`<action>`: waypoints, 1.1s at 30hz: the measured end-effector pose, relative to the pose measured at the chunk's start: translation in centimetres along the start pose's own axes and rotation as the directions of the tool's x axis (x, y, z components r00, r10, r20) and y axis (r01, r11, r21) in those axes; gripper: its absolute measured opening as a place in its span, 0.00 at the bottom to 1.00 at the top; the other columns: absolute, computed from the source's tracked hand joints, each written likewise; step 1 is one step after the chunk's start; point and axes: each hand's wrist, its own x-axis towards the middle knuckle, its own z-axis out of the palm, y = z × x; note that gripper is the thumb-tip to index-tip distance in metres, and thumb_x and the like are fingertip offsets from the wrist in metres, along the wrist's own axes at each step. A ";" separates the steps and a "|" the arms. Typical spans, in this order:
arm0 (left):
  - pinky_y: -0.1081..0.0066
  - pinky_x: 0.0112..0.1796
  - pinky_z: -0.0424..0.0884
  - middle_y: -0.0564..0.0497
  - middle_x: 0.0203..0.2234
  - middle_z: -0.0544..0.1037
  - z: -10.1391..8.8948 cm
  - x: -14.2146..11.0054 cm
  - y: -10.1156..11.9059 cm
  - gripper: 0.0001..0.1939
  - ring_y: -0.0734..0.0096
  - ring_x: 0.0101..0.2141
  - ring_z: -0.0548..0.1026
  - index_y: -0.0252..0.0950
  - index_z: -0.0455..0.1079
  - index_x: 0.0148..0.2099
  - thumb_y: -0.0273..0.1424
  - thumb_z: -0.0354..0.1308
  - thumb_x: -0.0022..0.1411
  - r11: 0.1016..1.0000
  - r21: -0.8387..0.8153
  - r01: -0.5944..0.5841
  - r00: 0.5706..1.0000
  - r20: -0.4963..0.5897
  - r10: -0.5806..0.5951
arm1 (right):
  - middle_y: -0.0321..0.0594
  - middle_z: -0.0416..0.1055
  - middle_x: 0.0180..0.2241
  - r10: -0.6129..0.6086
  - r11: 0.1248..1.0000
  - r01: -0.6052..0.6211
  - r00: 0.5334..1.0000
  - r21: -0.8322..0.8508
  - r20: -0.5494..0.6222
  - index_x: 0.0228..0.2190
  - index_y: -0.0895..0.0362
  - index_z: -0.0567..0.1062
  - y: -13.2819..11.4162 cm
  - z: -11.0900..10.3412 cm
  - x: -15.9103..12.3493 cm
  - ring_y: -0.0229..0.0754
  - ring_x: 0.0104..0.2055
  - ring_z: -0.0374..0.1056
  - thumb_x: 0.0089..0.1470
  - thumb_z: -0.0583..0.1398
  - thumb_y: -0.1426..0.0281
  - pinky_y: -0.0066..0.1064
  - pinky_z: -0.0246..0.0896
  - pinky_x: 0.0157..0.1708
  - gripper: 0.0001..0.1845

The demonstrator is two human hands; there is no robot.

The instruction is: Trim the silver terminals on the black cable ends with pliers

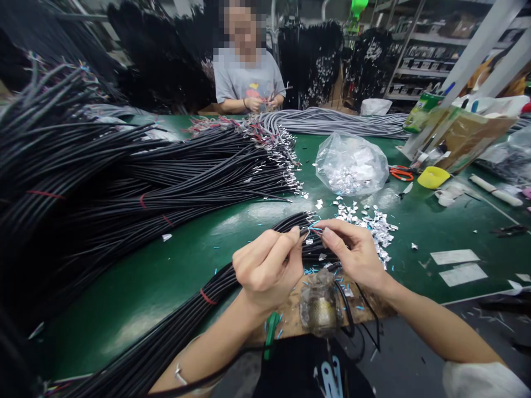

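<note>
Just above the table's front edge, my left hand (269, 265) is closed in a pinch around the end of a black cable (304, 231). My right hand (355, 251) pinches the thin wires (316, 226), at least one of them blue, that come out of that end. Both sets of fingertips nearly meet, and they partly cover the wires. Below the left forearm runs a bundle of black cables (182, 320) tied with a red band (207, 297). Under my hands stands a plastic-wrapped metal device (320, 304) on a brown board (290, 312).
Large black cable bundles (199, 166) cover the left of the green table (224, 221). Foil scraps (373, 226) lie beyond my right hand, near a clear bag (352, 163), orange-handled scissors (401, 173) and a yellow roll (433, 177). A co-worker (249, 77) sits opposite, behind grey cables (340, 120).
</note>
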 end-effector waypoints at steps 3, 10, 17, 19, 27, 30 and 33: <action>0.77 0.20 0.61 0.59 0.15 0.68 -0.1 0.1 0.0 0.08 0.80 0.17 0.66 0.35 0.68 0.28 0.19 0.62 0.49 1.000 0.002 -0.005 1.000 -0.001 0.005 | 0.37 0.72 0.28 0.005 1.000 -0.005 1.000 0.008 -0.006 0.37 0.52 0.77 0.1 0.1 0.0 0.36 0.29 0.66 0.56 0.57 0.64 0.31 0.64 0.31 0.11; 0.76 0.20 0.61 0.59 0.14 0.67 -0.1 0.1 0.1 0.08 0.80 0.16 0.66 0.35 0.67 0.27 0.18 0.61 0.49 1.000 0.000 -0.014 1.000 0.003 0.014 | 0.38 0.74 0.32 0.053 0.990 -0.056 0.998 0.128 0.023 0.39 0.52 0.77 0.3 0.2 0.0 0.35 0.30 0.68 0.56 0.57 0.63 0.29 0.65 0.31 0.12; 0.77 0.23 0.64 0.55 0.20 0.72 -0.1 0.2 0.2 0.06 0.79 0.21 0.68 0.34 0.69 0.31 0.21 0.62 0.50 0.999 0.000 0.054 0.997 0.060 -0.054 | 0.38 0.76 0.34 -0.009 1.000 0.009 0.998 0.002 -0.067 0.38 0.53 0.77 0.3 0.3 -0.2 0.37 0.35 0.71 0.55 0.57 0.65 0.31 0.66 0.36 0.11; 0.78 0.25 0.65 0.54 0.22 0.74 -0.3 0.4 0.2 0.05 0.79 0.22 0.69 0.33 0.70 0.32 0.22 0.63 0.51 0.993 -0.032 0.116 0.990 0.086 -0.113 | 0.39 0.77 0.35 -0.038 0.997 0.031 0.994 -0.066 -0.107 0.37 0.54 0.77 0.3 0.3 -0.2 0.38 0.35 0.71 0.55 0.58 0.66 0.32 0.67 0.37 0.10; 0.77 0.25 0.66 0.54 0.20 0.75 -0.8 1.0 -0.3 0.04 0.79 0.21 0.71 0.33 0.74 0.31 0.26 0.58 0.57 0.912 -0.212 0.350 0.904 0.331 -0.270 | 0.38 0.77 0.35 -0.137 0.973 0.110 0.983 -0.202 -0.121 0.35 0.54 0.77 -0.1 0.0 -0.1 0.37 0.34 0.71 0.54 0.58 0.68 0.31 0.66 0.36 0.08; 0.76 0.23 0.65 0.54 0.19 0.75 -0.9 1.2 -0.4 0.08 0.78 0.20 0.70 0.34 0.74 0.30 0.28 0.56 0.59 0.863 -0.231 0.450 0.839 0.440 -0.319 | 0.38 0.77 0.34 -0.126 0.978 0.103 0.985 -0.184 -0.118 0.34 0.54 0.77 -0.1 -0.1 0.0 0.37 0.34 0.70 0.55 0.57 0.68 0.30 0.65 0.34 0.08; 0.77 0.23 0.64 0.54 0.20 0.75 -0.8 1.3 -0.3 0.07 0.78 0.20 0.70 0.35 0.73 0.29 0.29 0.57 0.58 0.825 -0.253 0.505 0.819 0.443 -0.365 | 0.38 0.75 0.33 -0.045 0.996 0.034 0.989 -0.078 -0.142 0.35 0.54 0.75 0.1 -0.2 0.2 0.36 0.31 0.69 0.55 0.57 0.65 0.29 0.63 0.31 0.09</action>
